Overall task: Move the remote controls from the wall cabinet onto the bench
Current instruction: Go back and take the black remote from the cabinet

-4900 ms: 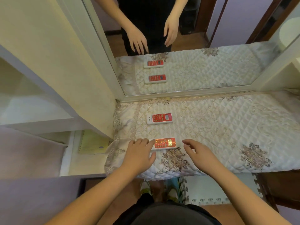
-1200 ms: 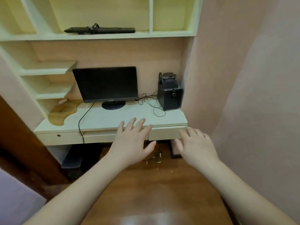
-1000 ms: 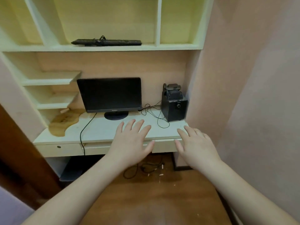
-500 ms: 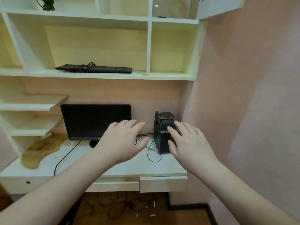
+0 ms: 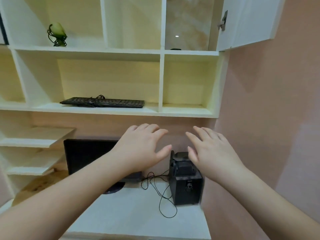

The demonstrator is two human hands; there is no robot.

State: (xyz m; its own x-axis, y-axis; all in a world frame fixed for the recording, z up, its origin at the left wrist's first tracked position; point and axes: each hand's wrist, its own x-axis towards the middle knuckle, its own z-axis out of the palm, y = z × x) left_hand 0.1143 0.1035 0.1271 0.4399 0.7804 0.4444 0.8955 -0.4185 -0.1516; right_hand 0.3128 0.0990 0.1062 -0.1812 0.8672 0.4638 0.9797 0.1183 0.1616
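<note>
The wall cabinet fills the upper part of the view, and its white door at the top right stands open. In that top right compartment a small dark object lies at the front edge; I cannot tell what it is. No remote control or bench is in sight. My left hand and my right hand are raised side by side below the cabinet, palms down, fingers spread, holding nothing.
A black keyboard lies on the middle shelf. A green ornament stands on the upper left shelf. Below, a desk carries a black monitor, a black speaker and loose cables. A pink wall closes the right.
My view has left the bench with two remotes, turned to the desk and tilted up to the wall cabinet. Both empty hands have risen from desk height toward the shelves.
</note>
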